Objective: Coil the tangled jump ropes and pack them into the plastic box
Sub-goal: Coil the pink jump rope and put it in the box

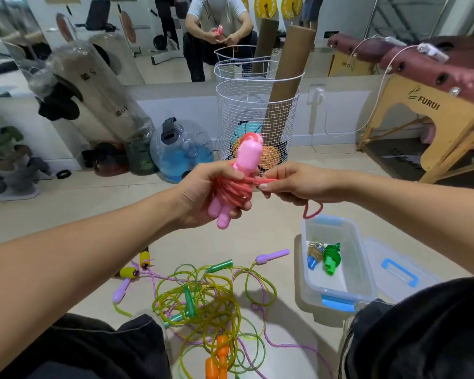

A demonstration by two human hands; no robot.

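Floor tangle (208, 305): perhaps three or four loose ropes.
Plastic box (337, 292): two coiled ropes inside.
Left hand (203, 195): clasps pink rope (237, 184), two handles.
Right hand (290, 181): pinches its cord.

Open way into the box at lower right

We see bare floor in the plastic box (337, 280) beside two coiled ropes (324, 258); the tangled ropes (203, 299) crowd lower centre.

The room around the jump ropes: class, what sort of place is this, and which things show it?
Probably a small gym or fitness studio: a large wall mirror, a folding massage table, and a wire basket holding balls all suggest it.
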